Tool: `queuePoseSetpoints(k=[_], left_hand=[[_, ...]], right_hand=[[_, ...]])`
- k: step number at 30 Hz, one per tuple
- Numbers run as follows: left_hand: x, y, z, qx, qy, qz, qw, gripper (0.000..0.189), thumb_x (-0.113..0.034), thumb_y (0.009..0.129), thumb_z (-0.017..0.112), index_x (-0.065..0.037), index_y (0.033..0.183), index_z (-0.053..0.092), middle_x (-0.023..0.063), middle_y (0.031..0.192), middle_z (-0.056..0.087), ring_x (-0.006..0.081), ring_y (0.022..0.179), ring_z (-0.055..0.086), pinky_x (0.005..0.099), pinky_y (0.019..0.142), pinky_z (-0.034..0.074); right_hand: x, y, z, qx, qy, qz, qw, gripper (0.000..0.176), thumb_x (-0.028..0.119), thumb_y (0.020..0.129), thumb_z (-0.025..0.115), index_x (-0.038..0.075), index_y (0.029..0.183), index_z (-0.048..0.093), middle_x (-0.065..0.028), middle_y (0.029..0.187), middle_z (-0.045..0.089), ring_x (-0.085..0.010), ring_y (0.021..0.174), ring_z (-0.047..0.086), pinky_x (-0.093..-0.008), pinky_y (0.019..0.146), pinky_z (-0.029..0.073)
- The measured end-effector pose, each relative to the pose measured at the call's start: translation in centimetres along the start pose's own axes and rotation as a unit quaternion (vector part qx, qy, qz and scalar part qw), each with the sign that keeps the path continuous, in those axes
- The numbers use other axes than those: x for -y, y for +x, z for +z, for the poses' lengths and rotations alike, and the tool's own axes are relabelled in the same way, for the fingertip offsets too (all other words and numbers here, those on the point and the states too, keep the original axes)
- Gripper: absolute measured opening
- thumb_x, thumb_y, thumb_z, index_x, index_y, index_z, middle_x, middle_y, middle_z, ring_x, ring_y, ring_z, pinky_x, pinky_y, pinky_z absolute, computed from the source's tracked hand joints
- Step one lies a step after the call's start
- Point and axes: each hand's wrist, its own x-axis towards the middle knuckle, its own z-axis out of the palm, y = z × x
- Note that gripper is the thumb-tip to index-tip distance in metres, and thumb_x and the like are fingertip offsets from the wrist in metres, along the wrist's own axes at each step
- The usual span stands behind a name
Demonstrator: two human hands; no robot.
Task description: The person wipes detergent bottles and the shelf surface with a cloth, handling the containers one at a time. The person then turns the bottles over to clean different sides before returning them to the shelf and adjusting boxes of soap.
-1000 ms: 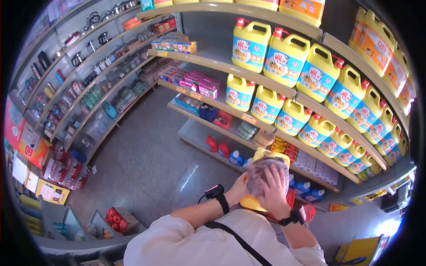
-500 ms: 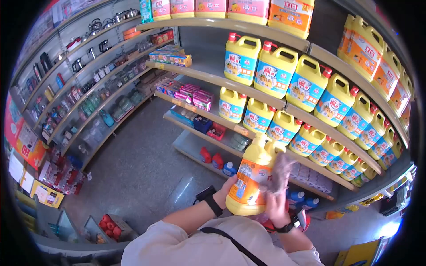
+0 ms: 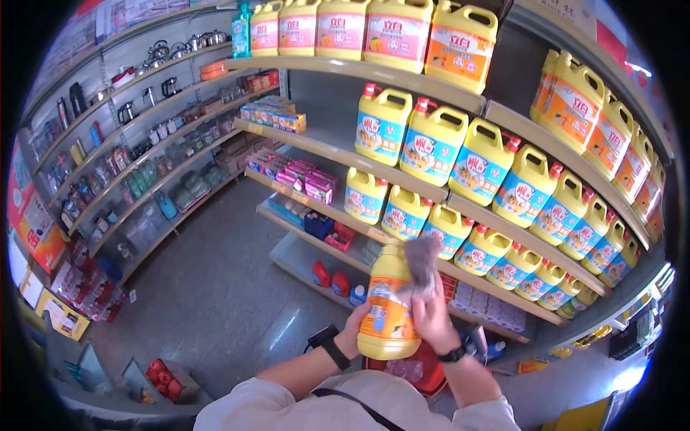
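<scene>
A yellow jug [image 3: 388, 316] with an orange label is held upright in front of my body. My left hand [image 3: 351, 332] grips its left side low down, fingers partly hidden behind it. A grey-brown cloth [image 3: 424, 264], blurred by motion, is in my right hand [image 3: 434, 320] and lies against the jug's upper right side. My right fingers are closed around the cloth's lower end, beside the label. Behind the jug, yellow jugs with blue labels [image 3: 433, 146] line the shelves.
Jugs with orange labels [image 3: 460, 47] stand on the upper shelf. Kettles and glassware fill the left shelves [image 3: 162, 93]. Small pink boxes [image 3: 310, 179] sit on a middle shelf. A red container [image 3: 424, 370] is below my hands, and red items [image 3: 164, 379] are at lower left.
The view has tilted up, showing more of the top shelf. The jug and both hands have shifted left in view. The cloth has moved up and left, across the jug's upper side.
</scene>
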Motion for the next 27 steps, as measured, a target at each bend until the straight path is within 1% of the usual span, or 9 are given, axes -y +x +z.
queuePoseSetpoints(k=[5, 6, 7, 9, 10, 11, 18, 21, 27], left_hand=[[-3.4, 0.5, -0.6, 0.074, 0.154, 0.043, 0.984, 0.08, -0.048, 0.086, 0.065, -0.003, 0.145, 0.036, 0.0178, 0.138, 0.052, 0.032, 0.124, 0.054, 0.0483, 0.106, 0.042], [-3.5, 0.7, -0.5, 0.074, 0.159, 0.045, 0.984, 0.08, -0.048, 0.086, 0.065, -0.003, 0.145, 0.036, 0.0178, 0.138, 0.052, 0.032, 0.124, 0.054, 0.0483, 0.106, 0.042], [-3.3, 0.9, -0.4, 0.093, 0.153, 0.034, 0.983, 0.079, -0.047, 0.087, 0.065, -0.002, 0.145, 0.037, 0.017, 0.139, 0.052, 0.0306, 0.125, 0.054, 0.047, 0.107, 0.042], [-3.0, 1.3, 1.2, 0.11, 0.15, 0.02, 0.982, 0.077, -0.046, 0.087, 0.065, -0.002, 0.145, 0.037, 0.0161, 0.14, 0.051, 0.0291, 0.126, 0.053, 0.0456, 0.107, 0.042], [-3.2, 1.7, 4.2, 0.122, 0.217, 0.073, 0.966, 0.076, -0.044, 0.089, 0.064, -0.001, 0.145, 0.036, 0.0145, 0.141, 0.05, 0.0268, 0.128, 0.051, 0.043, 0.108, 0.04], [-3.9, 2.2, 6.6, 0.132, 0.282, 0.124, 0.942, 0.075, -0.043, 0.09, 0.064, -0.001, 0.146, 0.036, 0.0129, 0.143, 0.049, 0.0245, 0.13, 0.049, 0.0405, 0.109, 0.039], [-5.0, 4.9, 13.1, 0.084, 0.529, 0.268, 0.801, 0.051, -0.03, 0.105, 0.037, 0.001, 0.144, 0.034, 0.0111, 0.137, 0.05, 0.0172, 0.126, 0.047, 0.0343, 0.108, 0.036], [-2.9, 5.4, 15.0, 0.013, 0.577, 0.358, 0.734, 0.059, -0.018, 0.088, 0.071, -0.001, 0.136, 0.039, 0.0102, 0.127, 0.054, 0.0181, 0.121, 0.051, 0.0354, 0.102, 0.042], [-2.4, 9.8, 18.7, 0.043, 0.447, 0.412, 0.793, 0.075, -0.009, 0.075, 0.082, -0.003, 0.136, 0.038, 0.0093, 0.126, 0.054, 0.0188, 0.117, 0.055, 0.0354, 0.098, 0.047]], right_hand=[[-6.3, -10.5, 6.1, 0.007, 0.349, 0.227, 0.909, 0.051, 0.013, 0.097, 0.044, -0.001, 0.144, 0.03, -0.0047, 0.128, 0.051, -0.0112, 0.108, 0.051, -0.028, 0.094, 0.044], [0.1, -6.6, 3.7, -0.07, 0.514, 0.334, 0.787, 0.05, 0.015, 0.097, 0.045, 0.0, 0.143, 0.033, -0.0046, 0.128, 0.052, -0.0099, 0.105, 0.052, -0.0238, 0.087, 0.046], [-2.1, -7.5, 3.7, -0.011, 0.65, 0.259, 0.715, 0.058, 0.01, 0.092, 0.047, 0.002, 0.147, 0.028, -0.0037, 0.131, 0.05, -0.0084, 0.104, 0.053, -0.0202, 0.08, 0.046], [-3.5, -7.5, 3.7, -0.055, 0.657, 0.307, 0.687, 0.07, 0.007, 0.084, 0.05, 0.004, 0.149, 0.024, -0.0038, 0.137, 0.046, -0.0078, 0.104, 0.053, -0.0177, 0.074, 0.046], [2.9, -3.5, 0.8, -0.06, 0.59, 0.182, 0.785, 0.078, 0.018, 0.082, 0.061, 0.008, 0.149, 0.022, -0.0093, 0.146, 0.039, -0.0239, 0.134, 0.041, -0.0414, 0.11, 0.038], [1.8, -2.9, 1.0, -0.084, 0.575, 0.09, 0.809, 0.086, 0.016, 0.075, 0.063, 0.01, 0.149, 0.019, -0.0102, 0.145, 0.038, -0.0252, 0.134, 0.04, -0.0412, 0.11, 0.038], [3.6, -1.8, -2.7, -0.228, 0.41, 0.147, 0.871, 0.091, -0.006, 0.07, 0.057, 0.008, 0.151, 0.017, -0.0078, 0.145, 0.036, -0.0217, 0.136, 0.034, -0.0383, 0.115, 0.027], [4.8, -0.1, -3.6, -0.284, 0.405, 0.09, 0.865, 0.064, -0.001, 0.083, 0.066, 0.0, 0.14, 0.039, -0.0087, 0.133, 0.053, -0.0158, 0.121, 0.052, -0.0325, 0.103, 0.043], [4.5, 2.9, -9.0, -0.34, 0.297, -0.006, 0.892, 0.046, -0.002, 0.088, 0.059, -0.003, 0.133, 0.048, -0.0109, 0.129, 0.057, -0.0136, 0.116, 0.054, -0.029, 0.098, 0.044]])
